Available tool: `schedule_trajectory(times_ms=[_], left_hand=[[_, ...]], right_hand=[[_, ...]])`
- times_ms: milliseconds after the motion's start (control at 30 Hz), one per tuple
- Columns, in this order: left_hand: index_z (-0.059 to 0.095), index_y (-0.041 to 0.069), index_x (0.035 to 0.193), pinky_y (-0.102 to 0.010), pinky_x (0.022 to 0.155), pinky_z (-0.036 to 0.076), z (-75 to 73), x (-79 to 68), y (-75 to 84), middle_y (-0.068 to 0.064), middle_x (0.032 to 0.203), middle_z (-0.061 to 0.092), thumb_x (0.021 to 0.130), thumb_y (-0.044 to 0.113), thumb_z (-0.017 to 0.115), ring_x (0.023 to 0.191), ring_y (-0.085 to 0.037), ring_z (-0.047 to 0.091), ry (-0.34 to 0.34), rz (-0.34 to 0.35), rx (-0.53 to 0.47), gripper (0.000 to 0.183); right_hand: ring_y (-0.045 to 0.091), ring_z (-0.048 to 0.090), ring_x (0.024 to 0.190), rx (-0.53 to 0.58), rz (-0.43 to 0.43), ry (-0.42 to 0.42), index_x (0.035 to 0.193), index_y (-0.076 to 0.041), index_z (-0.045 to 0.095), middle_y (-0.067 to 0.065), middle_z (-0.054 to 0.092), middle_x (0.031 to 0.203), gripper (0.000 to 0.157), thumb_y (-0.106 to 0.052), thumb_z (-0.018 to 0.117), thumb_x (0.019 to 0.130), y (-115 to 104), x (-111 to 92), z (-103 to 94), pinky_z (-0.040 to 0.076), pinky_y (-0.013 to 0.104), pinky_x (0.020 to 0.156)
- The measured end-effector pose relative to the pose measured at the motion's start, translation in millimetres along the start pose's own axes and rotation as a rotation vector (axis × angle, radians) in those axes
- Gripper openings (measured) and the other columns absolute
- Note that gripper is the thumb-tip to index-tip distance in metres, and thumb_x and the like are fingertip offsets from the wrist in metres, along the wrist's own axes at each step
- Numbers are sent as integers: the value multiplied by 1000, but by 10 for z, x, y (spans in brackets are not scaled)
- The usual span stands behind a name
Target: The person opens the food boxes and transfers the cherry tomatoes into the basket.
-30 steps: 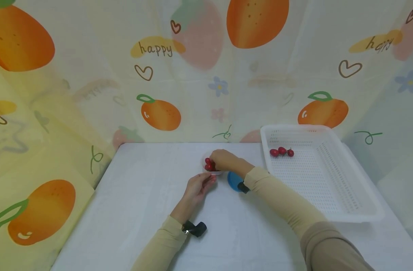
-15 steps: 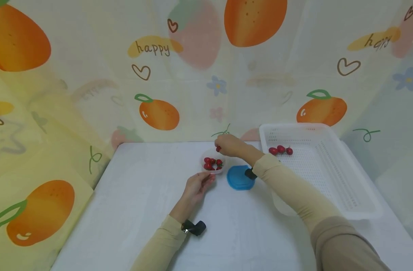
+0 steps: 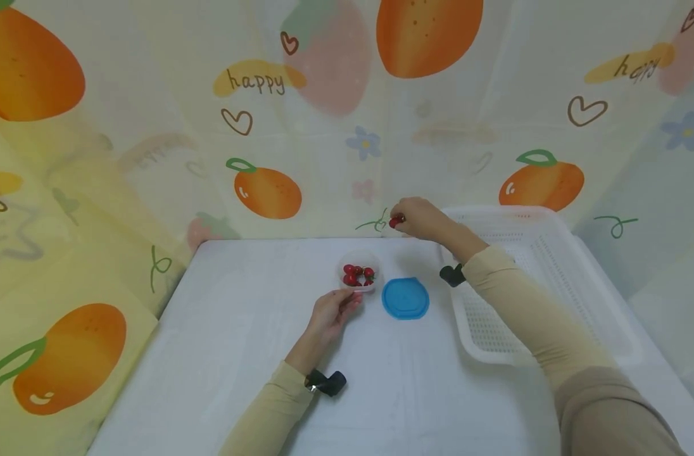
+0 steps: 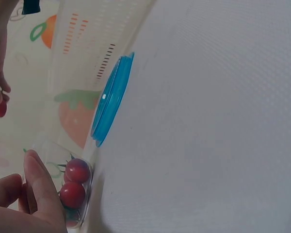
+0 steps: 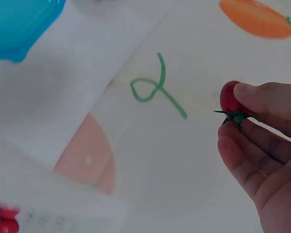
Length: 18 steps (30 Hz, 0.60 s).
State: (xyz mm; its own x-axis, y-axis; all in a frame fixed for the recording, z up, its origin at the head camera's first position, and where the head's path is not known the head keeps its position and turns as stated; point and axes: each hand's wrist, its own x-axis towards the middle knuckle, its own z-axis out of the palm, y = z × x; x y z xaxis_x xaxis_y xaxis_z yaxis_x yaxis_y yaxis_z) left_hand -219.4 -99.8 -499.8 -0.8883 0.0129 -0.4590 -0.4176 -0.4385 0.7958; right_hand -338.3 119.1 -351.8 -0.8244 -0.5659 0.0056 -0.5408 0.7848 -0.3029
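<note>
Pinched between the thumb and fingers of my right hand (image 3: 425, 220) is a red cherry tomato (image 5: 229, 98) with a green calyx. That hand is raised beside the back left corner of the white basket (image 3: 463, 329). A small clear plastic container (image 3: 361, 258) stands at mid-table with several cherry tomatoes (image 3: 358, 275) in it. My left hand (image 3: 328, 315) holds the container at its near rim by the fingertips, and the left wrist view shows a finger lying along its wall.
A blue lid (image 3: 405, 298) lies flat between the container and the basket. Cherry tomatoes (image 5: 7, 225) in the basket show in the right wrist view; the right arm covers them in the head view. A printed curtain (image 3: 324, 158) hangs behind the table.
My right hand has come up out of the container with a cherry tomato and moved right, up to the basket's corner, uncovering the blue lid. My left hand has stayed at the container.
</note>
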Motion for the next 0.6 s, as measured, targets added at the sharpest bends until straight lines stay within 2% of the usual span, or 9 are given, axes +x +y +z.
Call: schedule_trajectory(times_ms=[167,300,600], left_hand=[[59,1,120,-19,82,58,-11,7,-17,-5,98,72,96,17,60,90,-11,70,13,-11,5,29],[59,1,120,-20,83,58,-11,2,-22,-6,99,72,96,17,61,90,-12,70,26,-15,4,29],[60,0,119,-19,81,58,-11,-8,-13,-6,98,72,95,16,62,90,-12,70,20,-10,13,29]], right_hand=[[32,58,102,66,98,8,121,2,63,20,64,114,30,-9,62,93,250,-103,-140,54,45,94],[34,57,107,124,188,17,126,0,61,21,62,120,34,-10,62,94,446,-189,-181,53,48,98],[36,56,103,178,271,60,127,4,58,25,61,117,35,-9,59,94,837,-433,-201,52,51,98]])
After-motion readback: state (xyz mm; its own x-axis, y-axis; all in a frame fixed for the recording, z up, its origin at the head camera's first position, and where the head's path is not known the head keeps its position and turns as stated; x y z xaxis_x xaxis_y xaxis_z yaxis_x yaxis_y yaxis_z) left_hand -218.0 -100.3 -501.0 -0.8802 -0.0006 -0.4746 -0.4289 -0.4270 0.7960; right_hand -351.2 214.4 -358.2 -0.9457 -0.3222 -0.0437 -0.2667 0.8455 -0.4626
